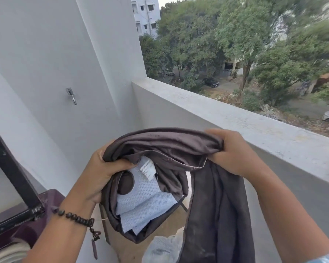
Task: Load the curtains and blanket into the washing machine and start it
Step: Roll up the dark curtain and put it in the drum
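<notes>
- Both our forearms reach in from the near edge, and our left wrist wears a dark beaded bracelet point(78, 218) with a small tassel hanging from it.
- Our left hand point(95, 175) has its grip closed around the left end of a bunched dark brown curtain point(171, 147), thumb pressed across the fabric.
- Our right hand point(234, 154) holds the right end of the same bunch, fingers curled over the top fold and the cloth gathered in the grip.
- Between the two hands the curtain sags into an open pouch; inside it we see a pale blue perforated lining point(146, 204) with a round eyelet hole and a white care label point(148, 168), its print too small to read.
- From the right hand a long length of the brown cloth hangs straight down past the near edge.
- At the near left stands the washing machine point(51, 198), maroon, its dark-framed lid point(11, 183) raised; some pale striped fabric point(10, 251) shows at the bottom left corner by its opening.
- Below the curtain, a crumpled pale cloth point(163, 247) lies low on the balcony floor.
- On the grey wall to the far left is a metal hook point(72, 95).
- A concrete parapet point(217, 114) runs along the right, just beyond our right hand; far past it are trees, parked cars and a white building.
</notes>
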Tool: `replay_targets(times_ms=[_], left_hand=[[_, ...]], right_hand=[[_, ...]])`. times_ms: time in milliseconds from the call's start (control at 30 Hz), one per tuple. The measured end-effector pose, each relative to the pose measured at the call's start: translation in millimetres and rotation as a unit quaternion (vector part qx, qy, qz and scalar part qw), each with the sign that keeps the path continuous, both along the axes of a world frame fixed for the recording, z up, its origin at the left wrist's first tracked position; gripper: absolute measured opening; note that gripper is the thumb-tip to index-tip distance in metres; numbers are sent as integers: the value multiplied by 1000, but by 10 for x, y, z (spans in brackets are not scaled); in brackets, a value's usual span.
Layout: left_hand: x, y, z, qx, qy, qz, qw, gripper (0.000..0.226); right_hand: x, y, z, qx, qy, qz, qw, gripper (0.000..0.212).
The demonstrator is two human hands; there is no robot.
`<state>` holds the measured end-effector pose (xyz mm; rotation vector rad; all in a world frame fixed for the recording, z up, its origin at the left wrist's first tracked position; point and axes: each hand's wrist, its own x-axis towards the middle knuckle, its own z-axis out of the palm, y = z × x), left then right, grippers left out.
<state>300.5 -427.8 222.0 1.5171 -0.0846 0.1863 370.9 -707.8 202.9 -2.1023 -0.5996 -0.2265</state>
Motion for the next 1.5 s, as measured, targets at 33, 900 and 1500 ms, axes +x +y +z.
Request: replay_targets(times_ms=[33, 900, 1500], left_hand=[[-2, -30, -5, -19, 4, 12, 1000, 34], [275, -443, -434, -332, 24, 117, 936, 83], [-106, -280, -59, 640, -126, -58, 756, 144]], right_hand=[[-33, 41, 3, -11, -42, -25, 999, 19], [-321, 535, -630, 391, 323, 186, 842, 86], [-110, 295, 105, -231, 82, 194, 950, 61]])
